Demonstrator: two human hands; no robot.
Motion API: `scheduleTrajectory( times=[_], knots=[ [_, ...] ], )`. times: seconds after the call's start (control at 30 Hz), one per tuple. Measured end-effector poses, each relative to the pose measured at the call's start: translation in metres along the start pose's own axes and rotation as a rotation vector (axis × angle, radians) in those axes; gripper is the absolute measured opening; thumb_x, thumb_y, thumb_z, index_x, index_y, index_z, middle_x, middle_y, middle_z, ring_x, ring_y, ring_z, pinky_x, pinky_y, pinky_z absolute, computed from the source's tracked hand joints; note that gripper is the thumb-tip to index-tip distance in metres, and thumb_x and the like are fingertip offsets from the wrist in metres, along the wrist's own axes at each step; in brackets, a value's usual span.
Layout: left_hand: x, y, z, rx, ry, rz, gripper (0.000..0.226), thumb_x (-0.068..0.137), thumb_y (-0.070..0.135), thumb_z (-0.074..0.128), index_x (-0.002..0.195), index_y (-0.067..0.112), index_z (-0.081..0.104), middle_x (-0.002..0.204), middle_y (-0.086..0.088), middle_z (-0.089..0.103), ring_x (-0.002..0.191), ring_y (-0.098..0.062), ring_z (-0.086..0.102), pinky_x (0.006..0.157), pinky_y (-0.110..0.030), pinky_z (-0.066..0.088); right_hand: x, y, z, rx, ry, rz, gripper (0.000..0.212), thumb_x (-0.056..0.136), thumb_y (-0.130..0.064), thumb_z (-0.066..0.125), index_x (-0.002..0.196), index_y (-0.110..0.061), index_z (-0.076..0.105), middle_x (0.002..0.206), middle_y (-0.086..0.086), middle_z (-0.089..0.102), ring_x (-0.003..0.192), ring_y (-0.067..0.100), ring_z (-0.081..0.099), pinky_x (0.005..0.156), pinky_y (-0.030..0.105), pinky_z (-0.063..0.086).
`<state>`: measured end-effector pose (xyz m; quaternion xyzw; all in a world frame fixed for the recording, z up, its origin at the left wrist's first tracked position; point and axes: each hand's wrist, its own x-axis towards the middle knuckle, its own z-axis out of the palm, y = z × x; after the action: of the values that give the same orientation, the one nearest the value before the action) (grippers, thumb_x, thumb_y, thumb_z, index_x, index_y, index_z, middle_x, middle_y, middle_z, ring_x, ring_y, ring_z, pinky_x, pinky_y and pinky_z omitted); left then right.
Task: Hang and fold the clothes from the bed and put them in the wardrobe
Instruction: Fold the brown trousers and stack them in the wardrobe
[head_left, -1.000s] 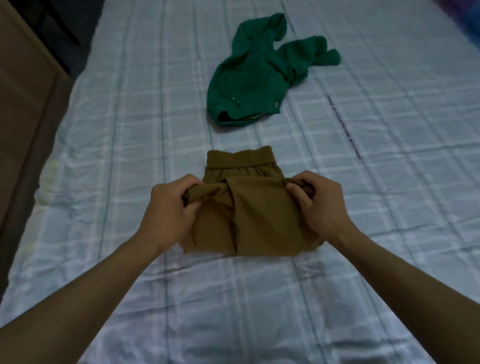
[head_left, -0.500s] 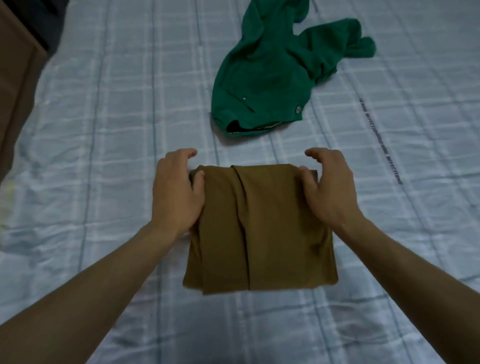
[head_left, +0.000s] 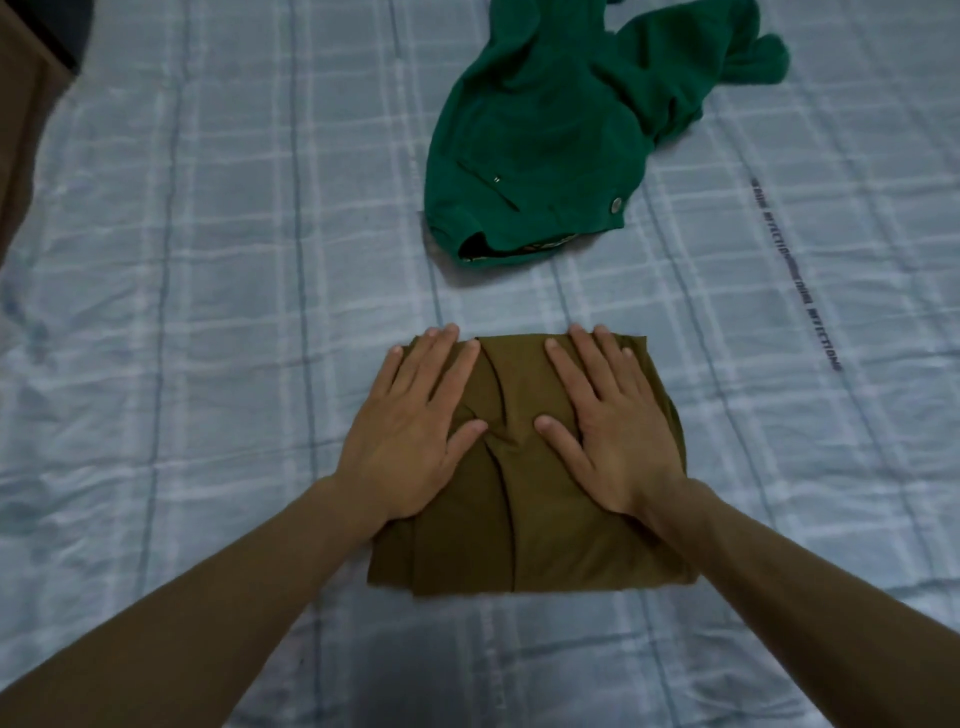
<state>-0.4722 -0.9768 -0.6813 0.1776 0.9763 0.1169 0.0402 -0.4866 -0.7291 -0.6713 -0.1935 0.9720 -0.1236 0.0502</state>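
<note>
Folded olive-brown fabric garment lies flat on pale blue checked bedsheet. Left hand and right hand palm-down on top, fingers spread flat, gripping nothing; fingertips reach garment's far edge. Crumpled green fleece jacket beyond fingertips, apart from garment.

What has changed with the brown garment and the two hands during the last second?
Both hands let go of the folded edge: the left hand and right hand now press flat on the brown garment, whose waistband is folded under. The green garment stayed crumpled on the bed.
</note>
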Motion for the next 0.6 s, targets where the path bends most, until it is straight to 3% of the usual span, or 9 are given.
scheduleTrajectory(
  times=[0.2,0.3,0.37,0.43,0.5,0.6],
  knots=[
    [-0.004,0.007,-0.011,-0.027,0.082,-0.069,0.06,0.102,0.039,0.03,0.157,0.017,0.021,0.163,-0.008,0.022,0.151,-0.026,0.018,0.122,-0.052,0.016,0.0,-0.004,-0.007,0.085,0.004,0.026,0.064,0.101,-0.053,0.026,0.157,-0.025,0.014,0.165,0.002,0.009,0.152,0.02,0.001,0.121,0.049,0.015],
    [-0.022,0.018,-0.028,-0.04,0.21,-0.087,0.056,0.094,0.032,0.051,0.145,0.01,0.045,0.153,-0.012,0.039,0.142,-0.03,0.035,0.116,-0.051,0.027,-0.017,-0.016,-0.019,0.186,0.082,0.076,0.063,0.098,-0.046,0.042,0.153,-0.02,0.026,0.162,0.005,0.019,0.15,0.021,0.014,0.12,0.048,0.02],
    [-0.039,0.021,-0.037,-0.057,0.299,-0.086,0.045,0.088,0.034,0.063,0.126,0.01,0.061,0.132,-0.012,0.056,0.12,-0.029,0.051,0.099,-0.046,0.04,-0.037,-0.021,-0.025,0.2,0.126,0.067,0.06,0.095,-0.043,0.051,0.147,-0.015,0.038,0.159,0.007,0.027,0.148,0.023,0.022,0.118,0.047,0.026],
    [-0.057,0.021,-0.043,-0.06,0.303,-0.148,0.035,0.085,0.045,0.064,0.103,0.015,0.066,0.101,-0.004,0.063,0.094,-0.023,0.056,0.081,-0.04,0.041,-0.057,-0.023,-0.027,0.179,0.13,0.065,0.055,0.093,-0.044,0.053,0.138,-0.012,0.05,0.154,0.009,0.035,0.145,0.024,0.03,0.116,0.045,0.032],
    [-0.068,0.02,-0.043,-0.048,0.223,-0.232,0.038,0.084,0.059,0.059,0.083,0.021,0.063,0.076,0.006,0.058,0.074,-0.017,0.052,0.072,-0.037,0.037,-0.072,-0.021,-0.026,0.137,0.116,0.091,0.049,0.092,-0.044,0.054,0.126,-0.01,0.059,0.148,0.01,0.043,0.139,0.026,0.038,0.111,0.042,0.037],
    [-0.072,0.022,-0.039,-0.065,0.135,-0.315,0.039,0.083,0.062,0.056,0.07,0.025,0.057,0.062,0.011,0.05,0.064,-0.014,0.048,0.07,-0.036,0.038,-0.083,-0.018,-0.023,0.094,0.111,0.125,0.04,0.093,-0.04,0.058,0.118,-0.01,0.063,0.138,0.009,0.051,0.128,0.025,0.047,0.104,0.039,0.042]
  ],
)
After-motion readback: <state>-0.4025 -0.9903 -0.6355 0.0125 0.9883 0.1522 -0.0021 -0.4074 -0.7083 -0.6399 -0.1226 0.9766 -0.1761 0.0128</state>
